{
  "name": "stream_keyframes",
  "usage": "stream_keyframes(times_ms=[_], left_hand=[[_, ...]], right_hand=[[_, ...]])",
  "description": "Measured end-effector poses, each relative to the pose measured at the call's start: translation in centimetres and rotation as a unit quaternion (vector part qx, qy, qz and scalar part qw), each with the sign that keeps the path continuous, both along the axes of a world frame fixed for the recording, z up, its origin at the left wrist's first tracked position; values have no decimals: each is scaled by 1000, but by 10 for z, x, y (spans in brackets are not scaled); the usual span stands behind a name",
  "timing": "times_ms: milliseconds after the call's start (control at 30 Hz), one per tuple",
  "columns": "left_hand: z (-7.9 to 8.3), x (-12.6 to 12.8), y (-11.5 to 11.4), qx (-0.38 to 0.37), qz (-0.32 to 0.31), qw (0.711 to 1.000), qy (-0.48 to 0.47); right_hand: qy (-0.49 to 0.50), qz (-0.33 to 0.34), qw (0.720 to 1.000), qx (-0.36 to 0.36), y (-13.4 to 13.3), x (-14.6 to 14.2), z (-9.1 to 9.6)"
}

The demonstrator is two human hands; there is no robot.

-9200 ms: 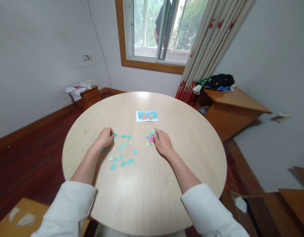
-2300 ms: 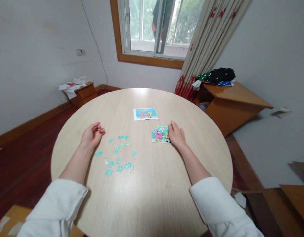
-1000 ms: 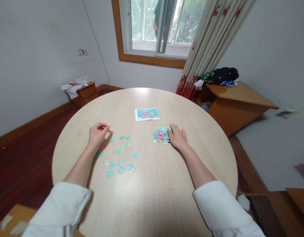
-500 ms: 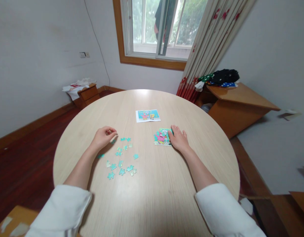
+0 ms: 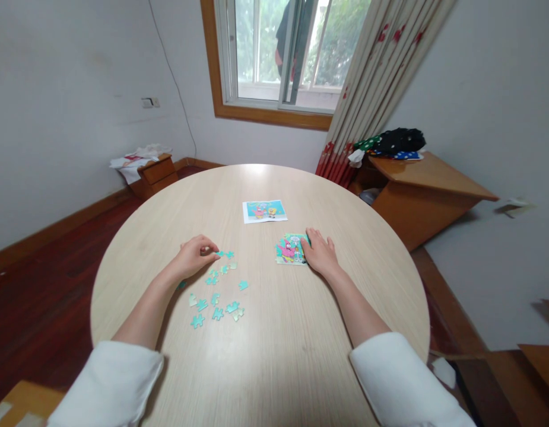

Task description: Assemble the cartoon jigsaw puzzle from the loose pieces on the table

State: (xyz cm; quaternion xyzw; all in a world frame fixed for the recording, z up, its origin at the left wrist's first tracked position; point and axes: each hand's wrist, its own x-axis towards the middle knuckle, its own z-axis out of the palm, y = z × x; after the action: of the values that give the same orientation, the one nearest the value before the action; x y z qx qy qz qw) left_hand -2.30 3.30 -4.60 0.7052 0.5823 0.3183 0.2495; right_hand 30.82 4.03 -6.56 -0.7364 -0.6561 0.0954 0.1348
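Observation:
My left hand (image 5: 197, 256) is pinched, thumb and fingertips meeting at the edge of a small teal puzzle piece (image 5: 221, 254). Below and around it lie several loose teal and pale-yellow jigsaw pieces (image 5: 218, 314) on the table, one of them partly behind the wrist. A partly joined jigsaw puzzle (image 5: 288, 251) with a pink starfish character lies flat to the right. Over its right edge rests my right hand (image 5: 321, 252), fingers spread and flat, hiding part of the picture.
A printed reference picture (image 5: 264, 211) of cartoon characters lies beyond the puzzle on the round wooden table (image 5: 274, 367). A wooden cabinet (image 5: 430, 196) with cloths stands at the right, by a curtain (image 5: 372, 77). A small drawer unit (image 5: 158, 172) is at the far left.
My left hand has moved right and slightly down, to the upper loose pieces. My right hand stays on the joined puzzle. The whole view has shifted slightly.

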Motion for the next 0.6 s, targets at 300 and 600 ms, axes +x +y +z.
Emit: stream_keyframes(times_ms=[300,600], left_hand=[[-8,-4,4,4,-76,997,19],[-4,-2,1,2,-25,999,28]], right_hand=[[-1,1,1000,-5,-1,-1,2],[-7,-2,1000,-3,-1,-1,2]])
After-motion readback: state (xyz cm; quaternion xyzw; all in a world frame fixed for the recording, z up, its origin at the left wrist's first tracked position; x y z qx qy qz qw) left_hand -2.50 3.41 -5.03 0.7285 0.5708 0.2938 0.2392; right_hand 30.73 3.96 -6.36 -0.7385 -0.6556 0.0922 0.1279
